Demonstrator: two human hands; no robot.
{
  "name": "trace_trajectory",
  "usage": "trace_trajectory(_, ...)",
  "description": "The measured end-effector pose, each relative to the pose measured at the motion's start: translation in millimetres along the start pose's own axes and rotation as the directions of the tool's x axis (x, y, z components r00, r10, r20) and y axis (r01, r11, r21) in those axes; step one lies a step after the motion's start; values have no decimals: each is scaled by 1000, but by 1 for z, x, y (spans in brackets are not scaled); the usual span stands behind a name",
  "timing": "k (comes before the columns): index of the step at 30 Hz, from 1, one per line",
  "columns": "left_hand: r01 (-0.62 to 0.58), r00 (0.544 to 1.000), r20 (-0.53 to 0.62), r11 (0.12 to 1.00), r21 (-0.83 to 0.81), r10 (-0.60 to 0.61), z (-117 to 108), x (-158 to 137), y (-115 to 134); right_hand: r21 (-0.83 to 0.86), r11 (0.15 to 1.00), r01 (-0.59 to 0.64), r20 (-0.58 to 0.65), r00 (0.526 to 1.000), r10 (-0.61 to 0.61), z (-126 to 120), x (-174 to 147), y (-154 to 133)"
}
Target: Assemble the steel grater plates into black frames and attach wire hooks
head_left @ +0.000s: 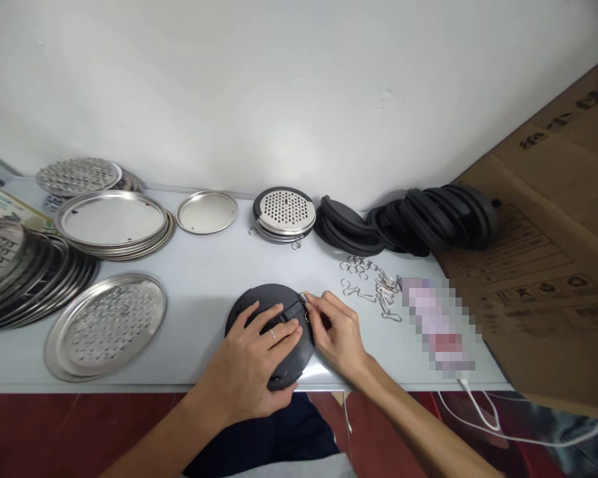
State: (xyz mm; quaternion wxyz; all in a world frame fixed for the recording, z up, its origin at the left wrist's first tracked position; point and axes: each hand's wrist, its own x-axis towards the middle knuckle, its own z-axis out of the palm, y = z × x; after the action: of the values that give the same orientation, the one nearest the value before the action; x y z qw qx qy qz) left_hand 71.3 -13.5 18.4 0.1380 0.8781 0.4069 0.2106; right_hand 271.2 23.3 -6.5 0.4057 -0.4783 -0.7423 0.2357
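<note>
The left hand [259, 352] holds a round black plastic disc [294, 362] under spread fingers; the right hand [339, 330] pinches a silvery metal piece [303, 297].

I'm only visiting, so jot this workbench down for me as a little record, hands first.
Left hand: fingers across a round black piece, thumb at its near edge
Right hand: pinching a small metal fitting at its rim
Surface: pale table
Left: round metal plates, some with grating teeth
Back right: round black parts
Nearer right: metal rings and clips
Far right: cardboard box
</note>
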Motion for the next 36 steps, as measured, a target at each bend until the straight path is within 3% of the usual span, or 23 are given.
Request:
trace_trajectory(23, -2, 1000, -2, 1000, -3, 2, 1, -1, 0, -54, 996, 72, 20, 997, -71, 0, -1, 2)
trace_trajectory(30, 3, 1000, -6, 1000, -13, -3, 1, -1, -1, -27, 1000, -4, -43, 999, 3, 2, -3, 0)
trace_trajectory(36, 10, 1000, -13, 1000, -6, -10, 1, 0, 1, -56, 998, 19, -50, 999, -22, 3, -5, -1)
